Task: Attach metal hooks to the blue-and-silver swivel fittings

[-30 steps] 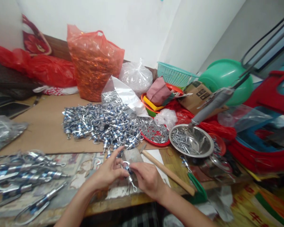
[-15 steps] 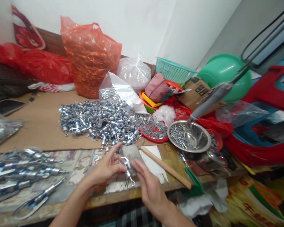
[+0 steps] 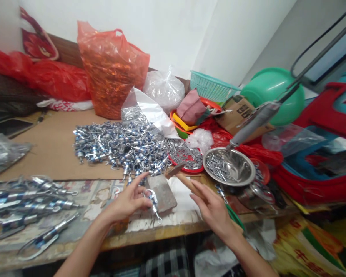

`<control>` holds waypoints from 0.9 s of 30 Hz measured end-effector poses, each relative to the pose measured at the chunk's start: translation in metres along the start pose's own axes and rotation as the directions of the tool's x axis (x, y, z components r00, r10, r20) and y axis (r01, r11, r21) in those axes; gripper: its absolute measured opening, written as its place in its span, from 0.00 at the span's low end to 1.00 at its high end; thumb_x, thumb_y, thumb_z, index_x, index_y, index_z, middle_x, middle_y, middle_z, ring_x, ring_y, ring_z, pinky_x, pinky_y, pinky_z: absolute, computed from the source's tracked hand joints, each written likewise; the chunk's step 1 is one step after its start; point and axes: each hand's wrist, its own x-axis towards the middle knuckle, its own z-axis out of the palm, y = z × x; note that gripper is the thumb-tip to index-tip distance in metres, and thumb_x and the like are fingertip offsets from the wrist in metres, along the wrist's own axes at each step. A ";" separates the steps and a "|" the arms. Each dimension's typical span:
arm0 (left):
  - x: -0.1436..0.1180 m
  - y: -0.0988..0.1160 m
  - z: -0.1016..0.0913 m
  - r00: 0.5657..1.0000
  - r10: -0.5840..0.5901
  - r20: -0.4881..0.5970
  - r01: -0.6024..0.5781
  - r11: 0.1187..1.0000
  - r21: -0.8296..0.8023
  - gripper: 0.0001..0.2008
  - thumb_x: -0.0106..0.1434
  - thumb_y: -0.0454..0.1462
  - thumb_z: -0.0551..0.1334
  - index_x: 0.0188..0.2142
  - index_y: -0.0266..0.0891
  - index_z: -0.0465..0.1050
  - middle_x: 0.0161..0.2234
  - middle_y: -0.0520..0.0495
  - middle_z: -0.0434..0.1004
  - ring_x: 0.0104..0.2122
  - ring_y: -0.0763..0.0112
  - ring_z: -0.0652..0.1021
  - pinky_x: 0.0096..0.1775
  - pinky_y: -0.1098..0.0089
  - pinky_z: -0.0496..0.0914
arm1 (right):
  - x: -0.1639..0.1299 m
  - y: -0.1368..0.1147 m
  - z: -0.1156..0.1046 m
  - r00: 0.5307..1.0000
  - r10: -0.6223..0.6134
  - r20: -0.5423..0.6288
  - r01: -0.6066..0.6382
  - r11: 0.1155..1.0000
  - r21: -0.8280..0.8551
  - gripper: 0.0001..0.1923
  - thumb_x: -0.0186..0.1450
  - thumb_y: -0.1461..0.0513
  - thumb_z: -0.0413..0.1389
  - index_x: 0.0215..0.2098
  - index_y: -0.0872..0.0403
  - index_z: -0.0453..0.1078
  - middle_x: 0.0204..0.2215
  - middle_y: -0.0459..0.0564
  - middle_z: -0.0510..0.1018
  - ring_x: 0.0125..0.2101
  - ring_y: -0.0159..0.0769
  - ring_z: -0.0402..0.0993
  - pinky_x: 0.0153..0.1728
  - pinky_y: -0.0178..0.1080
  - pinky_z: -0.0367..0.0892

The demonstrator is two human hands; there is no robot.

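Note:
On a grey metal block [image 3: 165, 192] near the table's front edge, my left hand [image 3: 132, 198] pinches a silver metal hook [image 3: 153, 200] with a swivel ring at its lower end. To the right, my right hand [image 3: 209, 204] is closed around the wooden handle of a hammer [image 3: 187, 180]. The hammer's dark head is raised just past the block's far right corner, apart from the hook. Behind the block spreads a large heap of silver and blue hooks [image 3: 118, 146]. More hook assemblies [image 3: 31, 200] lie in a row on the left.
A steel bowl [image 3: 245, 175] of metal pins and a red tray [image 3: 200, 169] of small metal parts stand right of the heap. A red plastic bag [image 3: 112, 77] stands at the back. A grey-handled tool [image 3: 253, 125] slants above the bowl.
My right hand has moved right from beside the block and taken hold of the hammer's handle, lifting its head. My left hand keeps the hook at the block.

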 end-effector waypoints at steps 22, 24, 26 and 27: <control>-0.004 0.003 0.007 0.995 -0.006 -0.103 0.021 0.989 0.144 0.15 0.44 0.34 0.65 0.34 0.33 0.71 0.22 0.52 0.72 0.22 0.72 0.73 0.26 0.71 0.68 | 0.015 0.022 0.035 0.985 0.140 0.099 -0.144 0.989 0.042 0.19 0.61 0.63 0.51 0.51 0.54 0.64 0.41 0.51 0.75 0.39 0.36 0.72 0.38 0.36 0.68; -0.005 0.001 0.009 0.987 -0.015 -0.158 0.039 0.987 0.155 0.08 0.44 0.35 0.65 0.26 0.33 0.73 0.20 0.52 0.74 0.21 0.73 0.73 0.27 0.70 0.69 | 0.029 0.035 0.042 0.977 0.136 0.165 -0.141 0.990 0.021 0.15 0.61 0.62 0.51 0.46 0.54 0.68 0.39 0.50 0.76 0.38 0.35 0.73 0.38 0.35 0.68; -0.007 -0.002 0.010 0.981 -0.017 -0.194 0.045 0.989 0.139 0.07 0.44 0.34 0.65 0.26 0.35 0.74 0.20 0.51 0.76 0.22 0.71 0.74 0.29 0.70 0.70 | 0.046 0.045 0.045 0.975 0.139 0.174 -0.136 0.990 -0.031 0.12 0.63 0.61 0.49 0.41 0.54 0.71 0.37 0.49 0.77 0.37 0.33 0.73 0.38 0.35 0.67; -0.008 -0.004 0.010 0.979 -0.016 -0.201 0.044 0.990 0.135 0.08 0.44 0.34 0.65 0.27 0.35 0.75 0.21 0.51 0.77 0.23 0.70 0.75 0.30 0.69 0.70 | 0.056 0.050 0.046 0.976 0.153 0.153 -0.145 0.987 -0.064 0.13 0.64 0.62 0.47 0.41 0.54 0.72 0.37 0.49 0.77 0.38 0.33 0.72 0.39 0.35 0.66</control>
